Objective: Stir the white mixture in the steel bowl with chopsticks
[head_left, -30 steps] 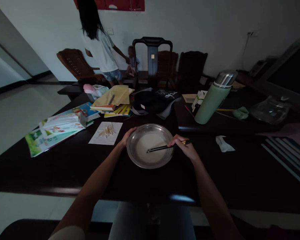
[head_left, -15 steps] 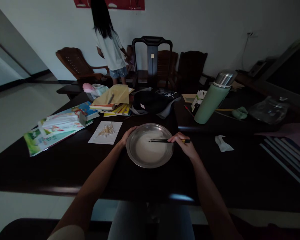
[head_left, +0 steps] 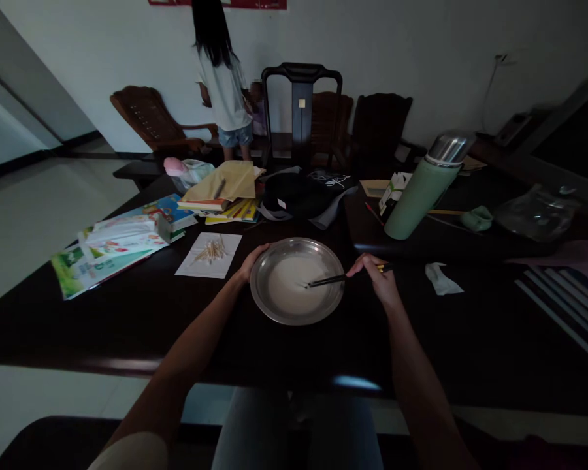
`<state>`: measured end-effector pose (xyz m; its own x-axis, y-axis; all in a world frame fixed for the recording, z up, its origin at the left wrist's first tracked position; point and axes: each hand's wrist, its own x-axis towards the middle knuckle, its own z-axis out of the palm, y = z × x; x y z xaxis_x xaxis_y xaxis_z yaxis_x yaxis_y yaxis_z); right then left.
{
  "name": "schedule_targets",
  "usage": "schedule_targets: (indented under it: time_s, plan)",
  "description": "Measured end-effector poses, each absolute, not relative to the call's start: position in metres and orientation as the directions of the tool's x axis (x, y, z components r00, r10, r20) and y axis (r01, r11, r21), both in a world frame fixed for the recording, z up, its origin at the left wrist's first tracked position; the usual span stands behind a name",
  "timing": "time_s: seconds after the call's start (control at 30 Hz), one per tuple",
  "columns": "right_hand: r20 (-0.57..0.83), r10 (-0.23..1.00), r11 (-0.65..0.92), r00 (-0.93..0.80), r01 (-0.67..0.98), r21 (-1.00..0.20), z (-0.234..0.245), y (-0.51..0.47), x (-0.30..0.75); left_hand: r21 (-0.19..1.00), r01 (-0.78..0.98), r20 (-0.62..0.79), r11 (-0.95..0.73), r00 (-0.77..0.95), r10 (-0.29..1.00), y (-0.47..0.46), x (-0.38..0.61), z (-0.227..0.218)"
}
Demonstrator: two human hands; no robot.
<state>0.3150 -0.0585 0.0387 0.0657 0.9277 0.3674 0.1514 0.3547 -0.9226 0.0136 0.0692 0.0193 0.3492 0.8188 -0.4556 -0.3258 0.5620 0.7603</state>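
Note:
A round metal basin (head_left: 338,294) stands on the dark table, with a whitish liquid or batter (head_left: 287,297) in it. My left hand (head_left: 251,262) grips the basin's left rim, its fingers partly hidden by the edge. In my right hand (head_left: 376,274) is a pair of dark chopsticks (head_left: 327,281) with gold ends, held just right of the basin. The chopsticks slope down to the left over the rim, and their tips are at the whitish contents. Left of the basin, cotton swabs (head_left: 212,250) lie in a pile on a white paper sheet (head_left: 191,266).
Books and a tissue pack (head_left: 127,236) lie at the left, a book stack (head_left: 220,196) and black bag (head_left: 294,196) behind the basin. A green thermos (head_left: 421,196) stands at the right, near a crumpled tissue (head_left: 441,281) and folders (head_left: 563,307). Two people (head_left: 225,98) are beyond the table.
My right hand and the chopsticks have shifted to the right, and the tips moved from the upper middle of the basin rightward and lower. My left hand stays on the rim.

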Motion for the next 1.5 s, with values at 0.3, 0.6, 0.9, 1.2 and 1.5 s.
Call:
schedule_targets:
  time_s: [0.3,0.6,0.9,1.2,1.5]
  plan:
    - [0.350,0.937,0.343,-0.002,0.202,-0.917,0.041,-0.058,0.310,0.784,-0.308,-0.444,0.539,0.329,0.833,0.068,0.013,0.018]
    - [0.334,0.932,0.357,-0.142,0.205,-0.911,0.042,-0.058,0.305,0.778,-0.322,-0.434,0.539,0.344,0.832,0.071,0.013,0.016]
    - [0.349,0.935,0.353,-0.058,0.185,-0.917,0.042,-0.059,0.310,0.785,-0.305,-0.439,0.540,0.342,0.831,0.069,0.013,0.017]
    - [0.345,0.938,0.340,0.010,0.144,-0.929,0.042,-0.059,0.312,0.772,-0.309,-0.472,0.556,0.308,0.826,0.068,0.015,0.021]
    - [0.365,0.931,0.357,0.024,0.158,-0.921,0.043,-0.059,0.312,0.764,-0.332,-0.460,0.553,0.321,0.828,0.064,0.016,0.026]
